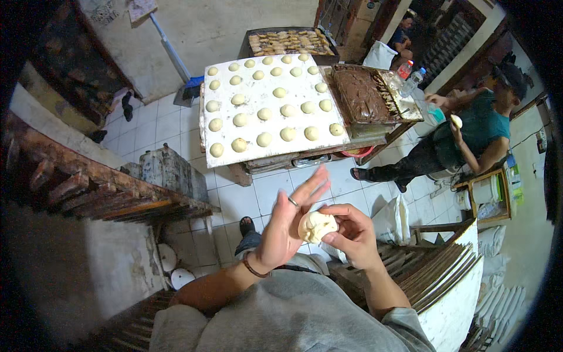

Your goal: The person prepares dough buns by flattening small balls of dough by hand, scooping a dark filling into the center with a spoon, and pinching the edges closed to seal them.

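Note:
A pale, pleated lump of dough (316, 226) sits between my two hands in front of my chest. My right hand (355, 236) pinches its side with thumb and fingers. Stretched out flat on the other side, my left hand (284, 227) has its palm against the dough and its fingers pointing away from me. Beyond them lies a floury white board (275, 151) on a table, with several rows of round dough balls (264, 139) spaced apart.
Right of the board are a dark brown spread (360, 97) and two plastic bottles (404, 69). Behind stands a tray (326, 60) of browned pieces. At right, a co-worker (469, 132) holds a small white ball. A wooden rack (105, 182) stands left; stacked boards (437, 276) stand right.

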